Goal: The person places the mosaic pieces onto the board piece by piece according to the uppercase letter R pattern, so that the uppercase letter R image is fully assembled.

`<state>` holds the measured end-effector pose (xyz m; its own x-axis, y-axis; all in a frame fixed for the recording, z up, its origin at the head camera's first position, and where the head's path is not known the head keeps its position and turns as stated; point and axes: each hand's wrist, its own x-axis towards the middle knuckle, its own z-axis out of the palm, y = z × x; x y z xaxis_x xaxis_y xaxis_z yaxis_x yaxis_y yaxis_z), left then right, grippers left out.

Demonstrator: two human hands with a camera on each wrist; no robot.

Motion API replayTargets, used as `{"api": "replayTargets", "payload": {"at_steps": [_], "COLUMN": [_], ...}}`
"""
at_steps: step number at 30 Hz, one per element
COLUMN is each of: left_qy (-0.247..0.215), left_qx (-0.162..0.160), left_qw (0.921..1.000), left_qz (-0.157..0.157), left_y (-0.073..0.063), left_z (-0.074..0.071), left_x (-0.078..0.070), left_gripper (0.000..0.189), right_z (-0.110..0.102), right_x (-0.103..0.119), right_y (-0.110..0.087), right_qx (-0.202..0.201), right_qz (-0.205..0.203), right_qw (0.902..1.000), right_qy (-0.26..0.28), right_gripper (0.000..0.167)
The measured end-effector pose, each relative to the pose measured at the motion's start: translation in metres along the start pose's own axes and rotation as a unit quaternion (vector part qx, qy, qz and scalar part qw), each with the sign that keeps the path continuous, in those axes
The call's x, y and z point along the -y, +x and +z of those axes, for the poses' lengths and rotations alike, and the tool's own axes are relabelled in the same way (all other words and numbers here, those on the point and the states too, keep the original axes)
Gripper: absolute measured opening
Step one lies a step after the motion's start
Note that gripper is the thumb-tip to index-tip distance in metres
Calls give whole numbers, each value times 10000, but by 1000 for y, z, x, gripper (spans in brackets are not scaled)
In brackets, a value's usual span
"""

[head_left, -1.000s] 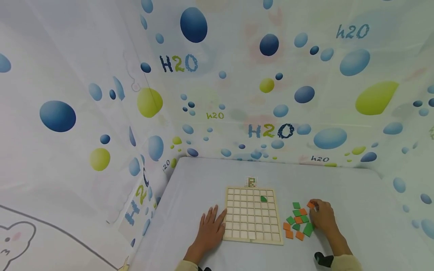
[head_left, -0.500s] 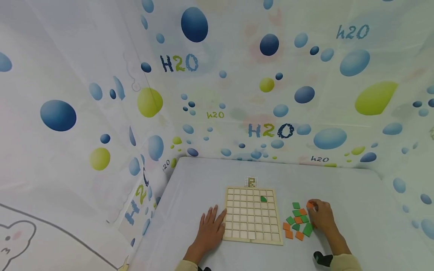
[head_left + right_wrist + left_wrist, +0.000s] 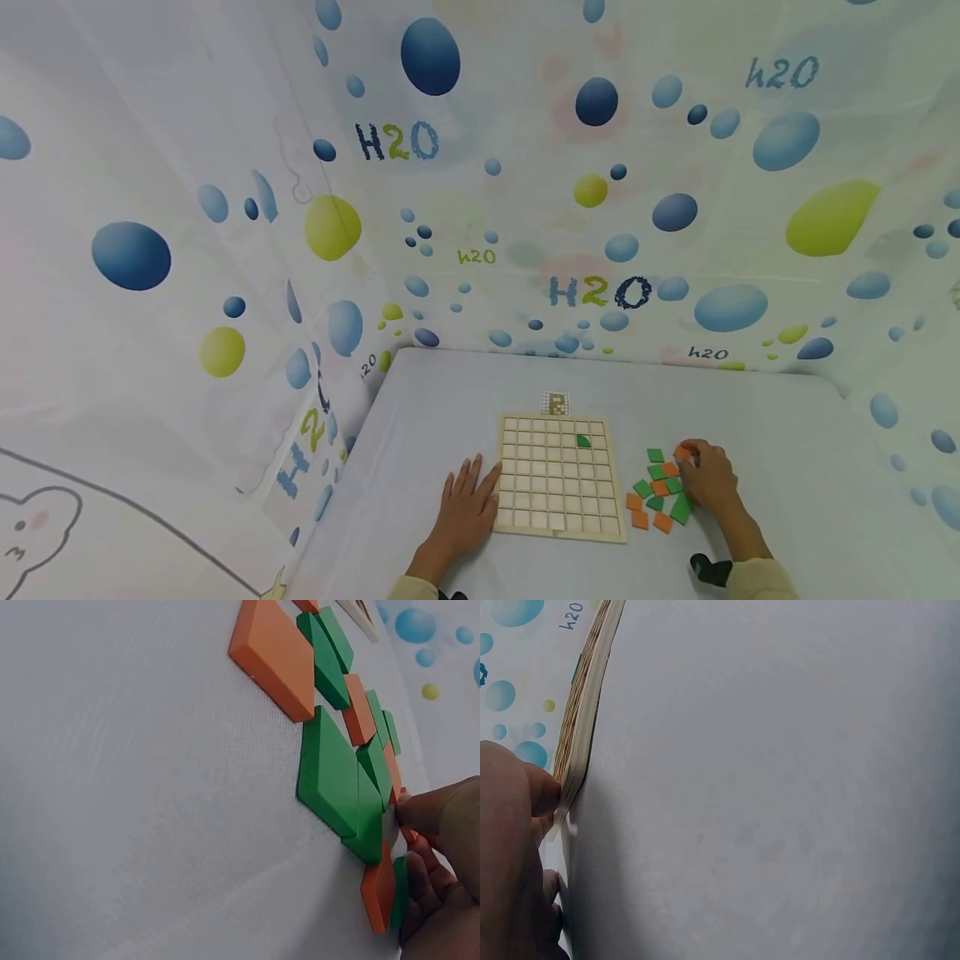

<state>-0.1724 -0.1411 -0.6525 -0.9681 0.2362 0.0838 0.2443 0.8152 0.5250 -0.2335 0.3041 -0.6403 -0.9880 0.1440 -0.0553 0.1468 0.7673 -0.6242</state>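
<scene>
A square wooden grid board (image 3: 558, 534) lies on the table, one green tile (image 3: 583, 441) with a curved edge in an upper-right cell. My left hand (image 3: 467, 508) rests spread at the board's left side; in the left wrist view its thumb (image 3: 544, 789) touches the board's edge (image 3: 585, 724). To the right, my right hand (image 3: 712, 479) pinches an orange tile (image 3: 682, 452) between thumb and fingers, at the far right of a loose group of green tiles (image 3: 682, 508) and orange tiles (image 3: 663, 522). The right wrist view shows that hand (image 3: 450, 847) partly covering the held tile.
A small pattern card (image 3: 556, 403) lies just beyond the board's back edge. White cloth covers the table (image 3: 442, 400), and a printed curtain (image 3: 510, 208) hangs behind and at the sides. A dark wrist strap piece (image 3: 708, 571) sits by the right sleeve (image 3: 761, 581).
My right hand has shifted slightly left with the orange tile between its fingers. The left hand and the board have stayed where they were.
</scene>
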Motion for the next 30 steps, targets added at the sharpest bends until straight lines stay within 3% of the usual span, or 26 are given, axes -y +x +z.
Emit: {"api": "replayTargets", "payload": {"at_steps": [3,9,16,24,30], "left_qy": [108,-13,81,-87,67], "left_qx": [34,-72,196,25,176], "left_qw": [9999,9999,9998,9998,9998], "left_qz": [-66,100,-29,150,47], "left_y": [1,-1,-1,-3,-1], "left_z": [3,0,-7,-7,-6], "left_x": [3,2,-4,-3,-1], "left_gripper": [50,50,51,49,50], "right_z": [2,5,8,10,21], "right_x": [2,5,13,22,29], "right_y": [2,7,9,14,20], "right_qx": [86,147,124,188,146], "right_qz": [59,-13,-113,-96,-277], "right_qw": [9999,9999,9998,9997,9993], "right_qy": [12,-31,46,132,197], "right_gripper": [41,38,39,40,40]}}
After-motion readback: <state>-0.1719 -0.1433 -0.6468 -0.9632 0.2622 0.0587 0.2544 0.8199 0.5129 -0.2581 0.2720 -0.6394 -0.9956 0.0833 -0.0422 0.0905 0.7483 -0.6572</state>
